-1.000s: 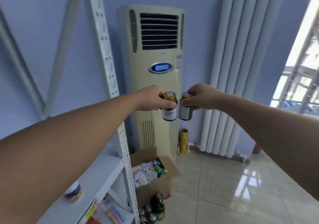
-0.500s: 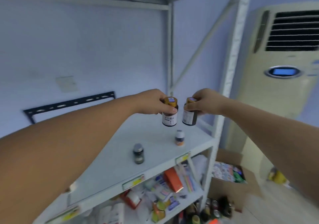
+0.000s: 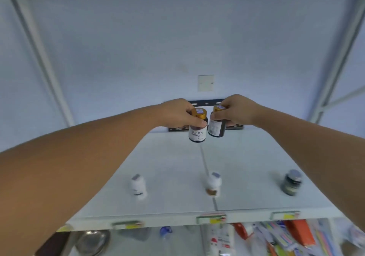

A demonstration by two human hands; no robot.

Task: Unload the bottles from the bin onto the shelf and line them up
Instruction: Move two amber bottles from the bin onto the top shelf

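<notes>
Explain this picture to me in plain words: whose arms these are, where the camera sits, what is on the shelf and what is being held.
There is no machine here. A camera worn on a person's head looks forward and down along their two bare arms. The left hand has its grip on a dark bottle with a gold cap and white label; the right hand holds a similar gold-capped bottle beside it, both above the white shelf. Three blurred bottles stand near its front edge: two white ones and a dark one.
</notes>
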